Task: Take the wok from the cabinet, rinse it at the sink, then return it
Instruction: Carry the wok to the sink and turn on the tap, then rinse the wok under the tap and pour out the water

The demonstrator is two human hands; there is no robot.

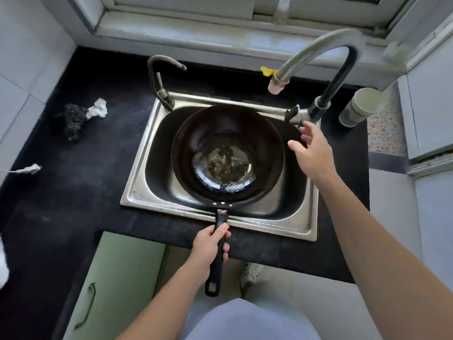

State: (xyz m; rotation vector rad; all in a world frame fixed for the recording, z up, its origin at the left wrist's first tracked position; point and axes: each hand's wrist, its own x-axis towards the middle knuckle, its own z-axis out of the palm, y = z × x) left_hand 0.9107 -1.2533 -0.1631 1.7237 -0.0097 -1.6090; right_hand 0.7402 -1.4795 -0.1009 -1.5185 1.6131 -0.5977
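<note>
The wok (228,153) sits over the sink (142,192), handle pointing near. The left hand (210,246) grips the handle. The right hand (311,148), fingers spread, is by the tap (301,116).

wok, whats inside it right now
Inside the wok, a patch of brownish residue lies on the shiny bottom, nothing else. The sink floor and drain beneath the wok are covered.
</note>
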